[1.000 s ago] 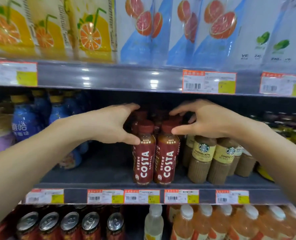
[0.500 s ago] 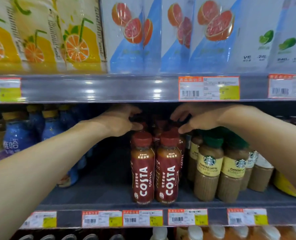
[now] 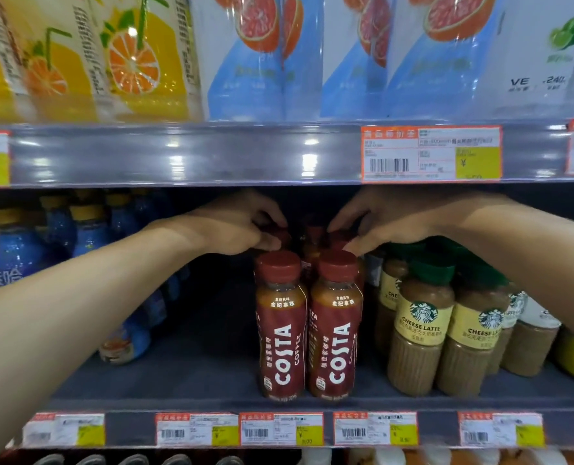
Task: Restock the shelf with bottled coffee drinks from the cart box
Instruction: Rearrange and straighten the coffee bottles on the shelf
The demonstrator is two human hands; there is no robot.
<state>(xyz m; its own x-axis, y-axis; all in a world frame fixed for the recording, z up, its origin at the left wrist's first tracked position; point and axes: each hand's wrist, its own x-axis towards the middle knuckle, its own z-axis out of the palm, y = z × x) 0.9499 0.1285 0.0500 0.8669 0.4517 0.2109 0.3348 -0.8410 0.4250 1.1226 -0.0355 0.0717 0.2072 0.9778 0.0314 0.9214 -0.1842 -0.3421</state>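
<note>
Two dark-red Costa coffee bottles (image 3: 280, 330) (image 3: 336, 330) stand side by side at the front of the middle shelf (image 3: 211, 374). More Costa bottles stand in rows behind them, mostly hidden. My left hand (image 3: 242, 226) reaches in from the left, fingers curled around the cap of the second-row bottle (image 3: 284, 235). My right hand (image 3: 379, 223) comes in from the right and pinches the cap of the neighbouring second-row bottle (image 3: 338, 242). Both hands sit just under the upper shelf's edge. The cart box is out of view.
Starbucks Cheese Latte bottles (image 3: 423, 330) crowd the right of the Costa rows. Blue bottles with yellow caps (image 3: 17, 256) stand at the left, with bare shelf between. The upper shelf rail (image 3: 178, 156) hangs low over my hands; juice cartons (image 3: 137, 62) stand above. Price tags (image 3: 280, 429) line the front rail.
Both hands have gone from the front Costa bottles deeper into the shelf, onto the caps of the row behind. The view has drawn closer to the shelf.
</note>
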